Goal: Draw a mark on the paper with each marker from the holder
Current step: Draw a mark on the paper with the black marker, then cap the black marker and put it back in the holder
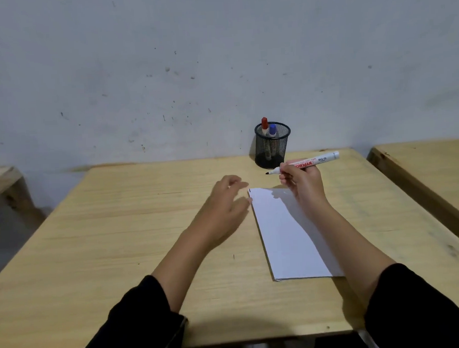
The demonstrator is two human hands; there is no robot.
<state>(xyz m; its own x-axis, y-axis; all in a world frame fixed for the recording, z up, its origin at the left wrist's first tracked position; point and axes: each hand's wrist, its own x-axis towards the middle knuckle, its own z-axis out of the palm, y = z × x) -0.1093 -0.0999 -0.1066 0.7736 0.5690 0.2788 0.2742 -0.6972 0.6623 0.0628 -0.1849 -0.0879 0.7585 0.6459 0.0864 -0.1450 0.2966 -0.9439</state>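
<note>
A white sheet of paper (pixel 286 234) lies on the wooden table (pixel 135 220), with a small dark mark at its far left corner. My right hand (pixel 303 182) holds an uncapped white marker (pixel 308 162) above the paper's far edge, its dark tip pointing left. My left hand (pixel 224 203) hovers just left of the paper's far corner, blurred, fingers loosely apart; whether it holds a cap I cannot tell. A black mesh holder (pixel 272 145) stands at the back of the table with a red-capped marker (pixel 264 125) and a blue-capped marker (pixel 272 130) upright in it.
A grey, speckled wall (pixel 192 70) rises right behind the table. Another wooden table (pixel 428 170) stands to the right across a narrow gap, and a wooden edge (pixel 2 181) shows at the far left.
</note>
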